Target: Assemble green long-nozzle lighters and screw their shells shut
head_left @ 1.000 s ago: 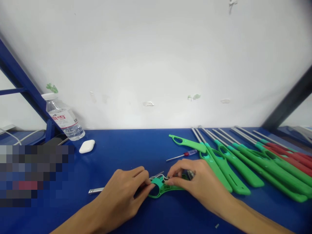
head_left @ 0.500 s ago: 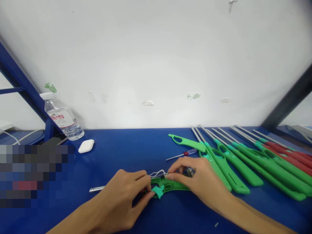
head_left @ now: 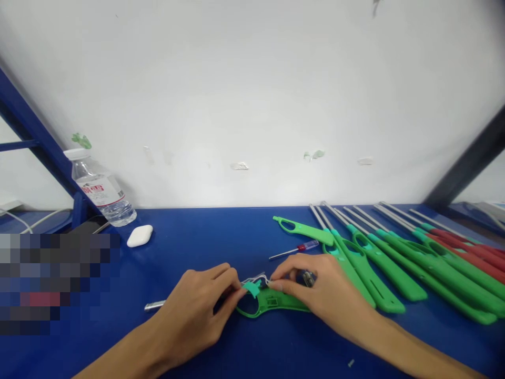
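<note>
An open green lighter shell [head_left: 272,304] lies on the blue table [head_left: 221,237] in front of me. My left hand [head_left: 199,308] pinches a small teal trigger piece [head_left: 251,288] at the shell's loop end. My right hand [head_left: 315,292] presses down on the shell's other end, its fingertips closed on a thin white wire [head_left: 260,277] and the inner parts. A metal tube [head_left: 154,306] sticks out to the left from under my left hand.
A row of several green and red long-nosed lighters [head_left: 398,258] lies at the right. A loose green shell half [head_left: 303,230] and a small red-handled screwdriver [head_left: 294,250] sit behind my right hand. A water bottle [head_left: 99,189] and a white case [head_left: 140,236] stand back left. A tiny screw [head_left: 350,362] lies near the front.
My left hand has lifted the teal trigger piece from below the shell's loop up to its top edge, next to the white wire. My right hand has stayed on the shell.
</note>
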`<state>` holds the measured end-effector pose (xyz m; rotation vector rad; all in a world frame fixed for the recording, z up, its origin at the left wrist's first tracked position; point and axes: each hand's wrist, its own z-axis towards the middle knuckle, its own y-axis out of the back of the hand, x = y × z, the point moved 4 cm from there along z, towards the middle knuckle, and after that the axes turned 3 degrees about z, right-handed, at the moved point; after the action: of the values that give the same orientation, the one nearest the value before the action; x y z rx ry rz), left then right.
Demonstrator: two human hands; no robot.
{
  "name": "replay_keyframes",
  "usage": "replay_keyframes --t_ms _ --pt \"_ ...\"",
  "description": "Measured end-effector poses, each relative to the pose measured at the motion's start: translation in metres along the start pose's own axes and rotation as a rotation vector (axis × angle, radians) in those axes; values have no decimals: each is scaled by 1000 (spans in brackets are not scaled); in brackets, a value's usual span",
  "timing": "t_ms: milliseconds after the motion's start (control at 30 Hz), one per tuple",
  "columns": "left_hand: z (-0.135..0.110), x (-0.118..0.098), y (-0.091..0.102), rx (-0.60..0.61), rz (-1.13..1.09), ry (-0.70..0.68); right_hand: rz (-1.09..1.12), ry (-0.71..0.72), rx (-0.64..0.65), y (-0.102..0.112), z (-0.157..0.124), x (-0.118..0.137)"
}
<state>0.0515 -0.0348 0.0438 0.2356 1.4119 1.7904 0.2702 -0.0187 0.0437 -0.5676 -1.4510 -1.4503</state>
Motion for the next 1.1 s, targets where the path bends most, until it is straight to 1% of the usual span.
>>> replay_keyframes --t_ms 233,400,533,633,800,1100 --pt "-2 -1 0 -51 -29 -10 107 -80 34 -1 1 -4" --pt "-2 -4 1 -77 -74 -33 221 -135 94 -5 0 -3" --pt "-1 -5 0 -64 -56 -55 287 -168 120 -6 0 -5" --pt "-2 -5 0 -34 -26 -69 322 -182 126 -8 -1 -5" --pt "-4 -4 -3 -15 38 -73 350 -179 109 -9 -3 -3" --pt "-5 0 -2 -89 130 -72 336 -132 65 -10 -3 -4"
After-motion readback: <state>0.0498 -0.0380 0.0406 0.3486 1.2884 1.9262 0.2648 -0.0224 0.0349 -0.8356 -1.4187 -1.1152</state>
